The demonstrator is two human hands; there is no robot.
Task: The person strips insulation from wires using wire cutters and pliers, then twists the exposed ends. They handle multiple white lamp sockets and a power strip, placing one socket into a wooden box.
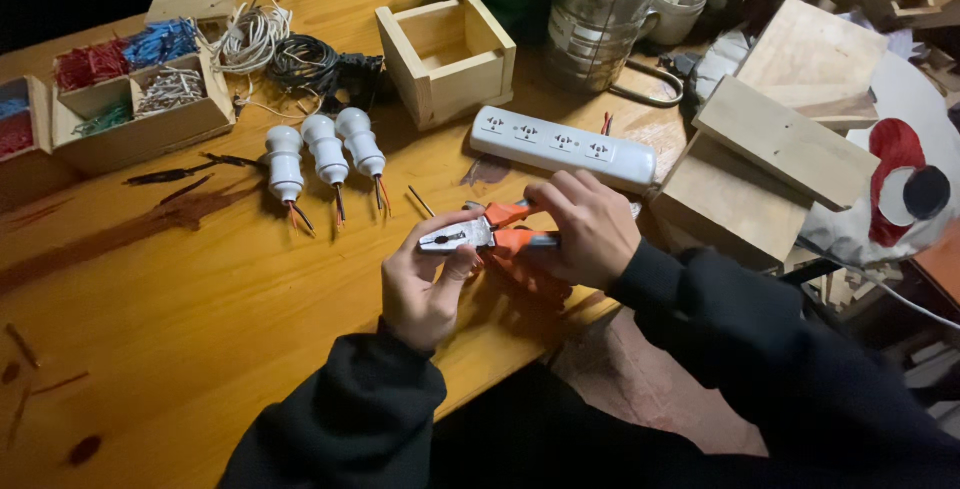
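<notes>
A pair of orange-handled pliers is held just above the near edge of the tabletop, between both hands, with the metal jaws pointing left. The jaw end is pinched by the left hand, whose thumb and fingers are closed on the metal head. The orange handles are gripped by the right hand, its fingers curled over them; that grip is clenched on the pliers. Whether anything is caught in the pliers' jaws cannot be told.

Just beyond the hands a white power strip is laid across the tabletop. To the left, three white lamp holders with short wire tails are set side by side. Behind them an open wooden box, coiled cables and a compartmented wooden tray of sorted coloured wire pieces are noted. A metal can and stacked wooden boards are recorded at the right. The room is dim.
</notes>
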